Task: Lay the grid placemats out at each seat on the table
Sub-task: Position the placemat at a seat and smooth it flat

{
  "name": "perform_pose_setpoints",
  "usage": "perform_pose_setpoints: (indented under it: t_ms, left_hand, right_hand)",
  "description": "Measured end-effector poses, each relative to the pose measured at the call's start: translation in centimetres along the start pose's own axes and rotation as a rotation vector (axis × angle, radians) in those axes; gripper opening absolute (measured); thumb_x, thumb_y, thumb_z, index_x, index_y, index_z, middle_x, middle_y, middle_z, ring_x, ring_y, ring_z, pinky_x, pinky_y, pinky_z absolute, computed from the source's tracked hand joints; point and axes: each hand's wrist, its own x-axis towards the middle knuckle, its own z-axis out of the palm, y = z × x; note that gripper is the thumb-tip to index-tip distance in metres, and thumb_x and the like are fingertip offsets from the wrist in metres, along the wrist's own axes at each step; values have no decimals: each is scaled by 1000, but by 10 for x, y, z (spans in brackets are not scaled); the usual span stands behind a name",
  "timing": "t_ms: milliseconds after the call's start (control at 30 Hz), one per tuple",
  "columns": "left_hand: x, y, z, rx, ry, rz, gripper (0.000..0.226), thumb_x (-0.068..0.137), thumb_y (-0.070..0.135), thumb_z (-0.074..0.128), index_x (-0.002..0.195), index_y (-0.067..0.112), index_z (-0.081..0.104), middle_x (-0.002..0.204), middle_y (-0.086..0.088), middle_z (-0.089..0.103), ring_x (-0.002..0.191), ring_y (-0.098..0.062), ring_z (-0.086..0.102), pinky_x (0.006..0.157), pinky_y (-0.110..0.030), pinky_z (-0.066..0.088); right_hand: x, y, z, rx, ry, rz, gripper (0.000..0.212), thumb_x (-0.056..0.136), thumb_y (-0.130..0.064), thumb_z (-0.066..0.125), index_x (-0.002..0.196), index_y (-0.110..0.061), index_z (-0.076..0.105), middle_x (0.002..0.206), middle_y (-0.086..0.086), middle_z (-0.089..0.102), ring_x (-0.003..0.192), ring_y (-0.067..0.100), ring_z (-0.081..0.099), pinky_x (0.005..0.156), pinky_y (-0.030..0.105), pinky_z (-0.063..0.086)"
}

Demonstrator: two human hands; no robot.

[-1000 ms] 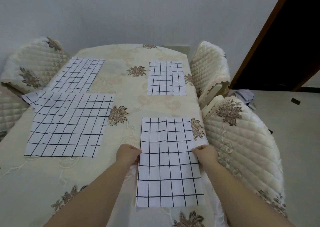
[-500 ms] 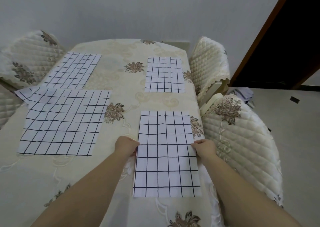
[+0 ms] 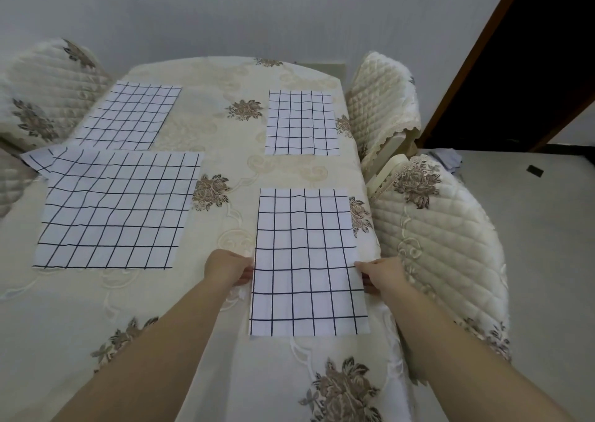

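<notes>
On table (image 3: 225,77), near grid placemat (image 3: 307,260) at right edge pinched by left hand (image 3: 228,267) and right hand (image 3: 383,275), wide placemat (image 3: 112,209) at left edge, far-left placemat (image 3: 128,115), far-right placemat (image 3: 301,122).

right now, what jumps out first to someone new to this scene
The near right mat stands out, the left hand and right hand pinching its side edges. Other mats lie on the tablecloth: the near left mat, far left mat and far right mat.
</notes>
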Motion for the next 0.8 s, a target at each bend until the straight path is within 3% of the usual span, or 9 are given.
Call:
perform_pose_setpoints:
  t_ms: [100, 200, 300, 367, 433, 500, 600, 700, 800]
  left_hand:
    - [-12, -8, -2, -41, -62, -26, 10, 83, -2, 67, 76, -7, 63, 73, -21, 66, 52, -22, 64, 46, -25, 55]
    - [-26, -15, -5, -32, -109, -34, 15, 83, -2, 67, 92, -11, 63, 86, -25, 67, 65, -27, 65, 50, -27, 57]
    - [-40, -19, -6, -8, -125, -51, 7, 81, -4, 68, 84, -7, 62, 79, -20, 67, 67, -28, 64, 53, -29, 57]
    - [-45, -24, -7, 4, -139, -65, 9, 80, -4, 69, 84, -7, 62, 80, -21, 67, 69, -30, 65, 59, -33, 59]
    - [-48, -29, -9, 21, -141, -78, 13, 80, -4, 69, 89, -10, 62, 83, -23, 68, 73, -32, 66, 72, -41, 58]
    - [-51, -33, -10, 43, -150, -86, 14, 81, -4, 68, 92, -11, 62, 84, -23, 68, 75, -33, 66, 76, -42, 57]
    - [-54, -39, -10, 52, -150, -100, 14, 83, -7, 64, 96, -10, 61, 85, -24, 68, 75, -32, 66, 70, -40, 57]
    - [-57, -43, -11, 58, -143, -98, 9, 83, -9, 62, 91, -7, 60, 78, -19, 67, 66, -27, 65, 58, -32, 57]
    - [-56, -47, -11, 129, -116, -71, 7, 80, -10, 61, 79, -3, 60, 76, -19, 65, 62, -27, 63, 61, -32, 56]
  right_hand:
    - [-12, 5, -3, 8, -36, 6, 28, 75, -6, 77, 59, -5, 54, 72, 22, 59, 58, 27, 56, 52, 37, 55]
    - [-15, 15, -6, -23, -36, 6, 26, 69, -11, 82, 62, -4, 58, 74, 25, 65, 65, 31, 62, 69, 54, 59]
    - [-15, 29, -10, -55, -69, 23, 26, 65, -16, 84, 67, -5, 60, 79, 30, 67, 69, 32, 62, 75, 60, 56]
    - [-35, 25, -13, -60, -74, 39, 26, 70, -10, 80, 62, -7, 55, 70, 22, 59, 64, 29, 57, 69, 51, 59]
    - [-45, 25, -15, -57, -82, 43, 29, 75, 0, 73, 60, -8, 50, 65, 15, 50, 58, 24, 49, 58, 36, 51]
    - [-46, 28, -16, -67, -89, 57, 27, 74, 5, 72, 63, -8, 51, 66, 13, 48, 59, 23, 47, 59, 34, 46]
    - [-48, 32, -18, -103, -89, 51, 24, 74, 6, 74, 60, -3, 56, 63, 14, 54, 60, 25, 53, 58, 37, 51]
    - [-48, 38, -20, -131, -69, 14, 24, 74, 4, 74, 60, -5, 58, 64, 14, 57, 68, 27, 57, 71, 41, 53]
    - [-50, 42, -21, -143, -50, -29, 20, 76, -1, 74, 63, -5, 59, 67, 17, 62, 68, 31, 63, 76, 44, 57]
